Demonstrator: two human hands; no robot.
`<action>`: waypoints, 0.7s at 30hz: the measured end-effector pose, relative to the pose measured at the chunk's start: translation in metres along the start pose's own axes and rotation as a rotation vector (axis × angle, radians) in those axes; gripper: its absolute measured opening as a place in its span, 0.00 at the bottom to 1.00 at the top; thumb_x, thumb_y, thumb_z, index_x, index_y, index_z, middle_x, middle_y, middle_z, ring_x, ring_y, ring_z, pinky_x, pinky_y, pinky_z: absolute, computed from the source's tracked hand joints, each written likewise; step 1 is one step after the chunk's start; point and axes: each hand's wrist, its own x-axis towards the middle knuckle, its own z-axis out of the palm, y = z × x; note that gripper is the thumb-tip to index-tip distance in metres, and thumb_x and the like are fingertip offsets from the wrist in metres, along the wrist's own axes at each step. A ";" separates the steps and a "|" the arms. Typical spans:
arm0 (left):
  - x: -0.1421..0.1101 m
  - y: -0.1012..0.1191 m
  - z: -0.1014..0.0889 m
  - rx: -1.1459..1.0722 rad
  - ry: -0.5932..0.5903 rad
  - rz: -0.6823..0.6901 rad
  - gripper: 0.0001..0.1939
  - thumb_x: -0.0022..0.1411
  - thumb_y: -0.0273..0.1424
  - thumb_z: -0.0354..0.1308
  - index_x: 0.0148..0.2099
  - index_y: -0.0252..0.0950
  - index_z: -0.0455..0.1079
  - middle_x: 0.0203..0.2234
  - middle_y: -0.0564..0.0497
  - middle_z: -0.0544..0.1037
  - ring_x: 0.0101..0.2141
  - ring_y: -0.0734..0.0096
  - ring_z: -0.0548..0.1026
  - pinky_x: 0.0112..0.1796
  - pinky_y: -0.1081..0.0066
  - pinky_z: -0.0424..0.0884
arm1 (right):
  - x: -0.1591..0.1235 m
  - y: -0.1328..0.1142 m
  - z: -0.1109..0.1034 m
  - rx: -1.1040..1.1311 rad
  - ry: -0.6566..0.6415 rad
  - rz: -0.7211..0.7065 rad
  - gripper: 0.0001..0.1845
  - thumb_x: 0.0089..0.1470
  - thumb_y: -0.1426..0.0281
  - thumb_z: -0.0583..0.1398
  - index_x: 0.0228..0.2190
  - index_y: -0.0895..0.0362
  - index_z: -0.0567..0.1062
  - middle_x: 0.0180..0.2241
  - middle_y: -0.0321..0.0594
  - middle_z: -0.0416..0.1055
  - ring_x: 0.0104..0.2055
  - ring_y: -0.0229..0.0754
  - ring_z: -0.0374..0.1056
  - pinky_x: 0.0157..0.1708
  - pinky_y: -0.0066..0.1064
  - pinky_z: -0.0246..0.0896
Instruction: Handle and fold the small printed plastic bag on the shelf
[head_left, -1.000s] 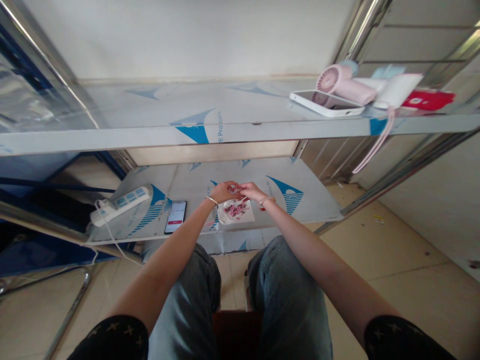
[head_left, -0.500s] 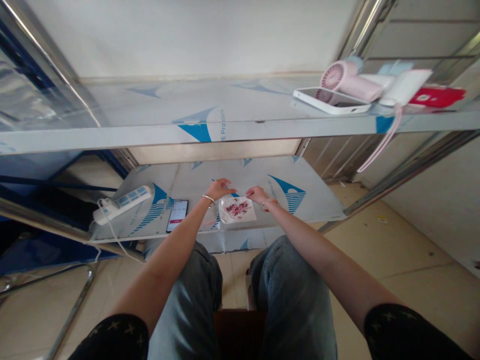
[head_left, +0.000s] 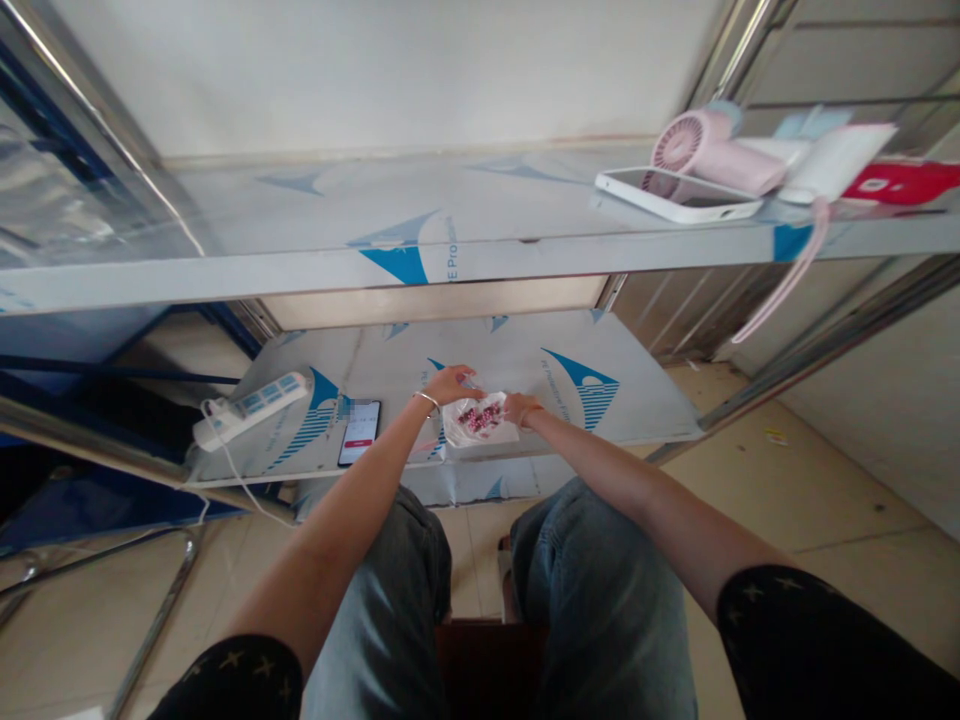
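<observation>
A small clear plastic bag (head_left: 480, 424) of pink and red beads lies near the front edge of the lower metal shelf (head_left: 615, 400). My left hand (head_left: 448, 384) hovers just behind the bag's left side, fingers pinched on something too small to name. My right hand (head_left: 517, 407) rests at the bag's right edge, fingers curled against the plastic. Each wrist wears a thin bracelet.
A phone (head_left: 361, 432) with a lit screen lies left of the bag, and a white power strip (head_left: 250, 408) with its cord sits further left. The upper shelf (head_left: 300, 270) carries a white phone (head_left: 677, 195), a pink fan (head_left: 712, 155) and a red packet (head_left: 904, 182). My knees are below.
My hands, joined above the bag a second ago, have parted. The right hand dropped to the bag's right edge and the left stayed behind it. The camera shifted slightly.
</observation>
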 end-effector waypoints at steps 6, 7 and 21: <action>0.000 0.000 0.001 -0.004 -0.023 -0.006 0.28 0.42 0.44 0.68 0.45 0.34 0.74 0.33 0.49 0.77 0.34 0.66 0.73 0.37 0.70 0.68 | 0.003 0.000 0.006 -0.281 -0.110 -0.026 0.12 0.50 0.73 0.62 0.38 0.65 0.78 0.42 0.60 0.73 0.45 0.53 0.70 0.45 0.37 0.61; 0.000 0.000 0.001 -0.007 -0.030 -0.003 0.28 0.42 0.45 0.67 0.44 0.34 0.74 0.32 0.50 0.77 0.34 0.66 0.72 0.36 0.70 0.68 | 0.002 -0.001 0.006 -0.289 -0.108 -0.043 0.12 0.50 0.72 0.62 0.38 0.65 0.78 0.42 0.61 0.73 0.45 0.54 0.70 0.44 0.38 0.61; 0.008 -0.007 0.007 -0.069 -0.147 -0.003 0.34 0.40 0.41 0.69 0.50 0.33 0.71 0.38 0.47 0.76 0.38 0.64 0.74 0.38 0.71 0.68 | 0.003 0.004 0.015 -0.278 -0.015 -0.089 0.08 0.51 0.70 0.63 0.26 0.63 0.73 0.29 0.56 0.73 0.36 0.47 0.70 0.38 0.33 0.58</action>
